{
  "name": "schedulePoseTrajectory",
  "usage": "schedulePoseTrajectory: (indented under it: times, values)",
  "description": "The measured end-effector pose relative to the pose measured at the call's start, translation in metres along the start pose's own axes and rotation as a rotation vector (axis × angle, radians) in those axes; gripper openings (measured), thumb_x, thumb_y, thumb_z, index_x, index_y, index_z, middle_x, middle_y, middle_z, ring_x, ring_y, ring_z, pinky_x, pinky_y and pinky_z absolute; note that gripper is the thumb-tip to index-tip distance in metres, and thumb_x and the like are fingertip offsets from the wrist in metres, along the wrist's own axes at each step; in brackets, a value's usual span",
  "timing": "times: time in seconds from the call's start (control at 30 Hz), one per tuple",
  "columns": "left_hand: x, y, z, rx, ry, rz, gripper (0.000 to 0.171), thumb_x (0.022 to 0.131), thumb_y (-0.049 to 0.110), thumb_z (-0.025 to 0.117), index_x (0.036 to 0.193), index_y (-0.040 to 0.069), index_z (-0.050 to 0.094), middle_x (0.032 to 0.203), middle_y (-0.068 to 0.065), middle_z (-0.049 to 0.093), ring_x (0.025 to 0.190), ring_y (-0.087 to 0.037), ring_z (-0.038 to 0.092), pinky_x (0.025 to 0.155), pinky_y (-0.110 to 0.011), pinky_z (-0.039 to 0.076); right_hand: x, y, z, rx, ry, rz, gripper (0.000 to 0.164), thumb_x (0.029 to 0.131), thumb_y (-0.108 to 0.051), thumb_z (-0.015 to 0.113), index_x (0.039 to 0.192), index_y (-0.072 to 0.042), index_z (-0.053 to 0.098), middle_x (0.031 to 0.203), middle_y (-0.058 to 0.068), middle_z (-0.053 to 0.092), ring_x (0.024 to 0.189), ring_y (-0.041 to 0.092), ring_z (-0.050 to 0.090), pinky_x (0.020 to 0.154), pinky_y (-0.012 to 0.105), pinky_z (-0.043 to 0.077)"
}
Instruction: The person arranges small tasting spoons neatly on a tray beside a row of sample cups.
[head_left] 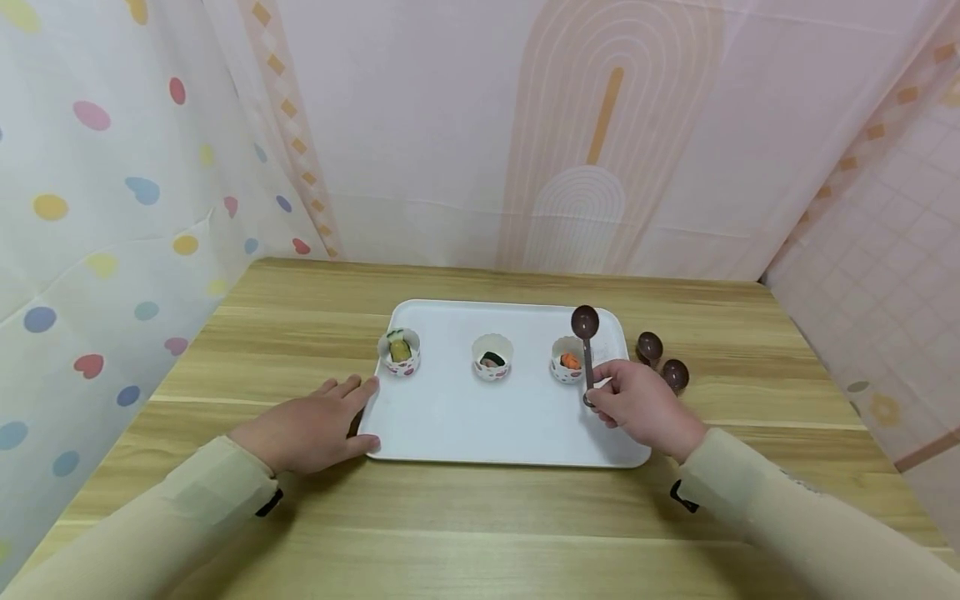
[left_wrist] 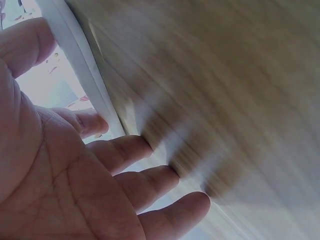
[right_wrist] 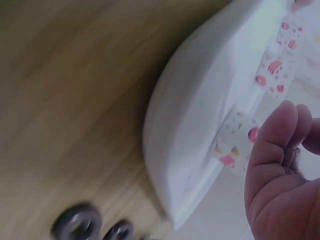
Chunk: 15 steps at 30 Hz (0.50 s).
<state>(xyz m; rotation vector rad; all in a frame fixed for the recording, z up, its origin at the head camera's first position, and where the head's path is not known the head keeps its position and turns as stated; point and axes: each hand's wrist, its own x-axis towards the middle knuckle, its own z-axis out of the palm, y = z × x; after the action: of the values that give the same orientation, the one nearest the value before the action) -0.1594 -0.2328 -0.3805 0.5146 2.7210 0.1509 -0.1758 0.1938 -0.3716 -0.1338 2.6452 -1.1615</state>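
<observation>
The right hand point(head_left: 641, 404) pinched the handle end of a dark-brown, round-bowled spoon point(head_left: 585, 322) over the white rectangular tray point(head_left: 480, 429), near the rightmost patterned paper cup point(head_left: 566, 375). The left hand point(head_left: 311, 425), fingers extended, touched the tray's left edge. Two dark-brown round bowls point(head_left: 649, 347) sat on the wood-grain surface point(head_left: 480, 533).

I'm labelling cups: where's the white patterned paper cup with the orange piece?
In the head view, that paper cup stands right of centre on the white rectangular tray, partly behind the brown round-bowled spoon in the right hand.
</observation>
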Motion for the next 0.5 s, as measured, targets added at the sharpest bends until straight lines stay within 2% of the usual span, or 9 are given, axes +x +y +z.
schedulePoseTrajectory:
  times: [0.27,0.5]
  values:
    - [0.0,0.0,0.0,-0.01,0.006,0.0,0.093,0.099,0.06,0.063,0.164,0.001,0.031,0.165,-0.032,0.035,0.149,-0.06,0.035,0.115,-0.067,0.041,0.001,-0.012,0.015,0.048,-0.015,-0.002,0.02,0.098,-0.005,0.063,0.116,0.003,0.066,0.067,-0.001,0.063,0.063,0.012,0.058,0.053,0.024,0.037]
    - [-0.001,0.0,-0.001,-0.001,0.01,0.01,0.094,0.099,0.062,0.063,0.164,0.001,0.031,0.165,-0.033,0.036,0.148,-0.061,0.036,0.115,-0.067,0.042,0.003,-0.022,0.027,0.042,-0.03,-0.019,0.019,0.097,-0.006,0.064,0.115,0.0,0.067,0.066,-0.001,0.064,0.061,0.011,0.056,0.051,0.024,0.034]
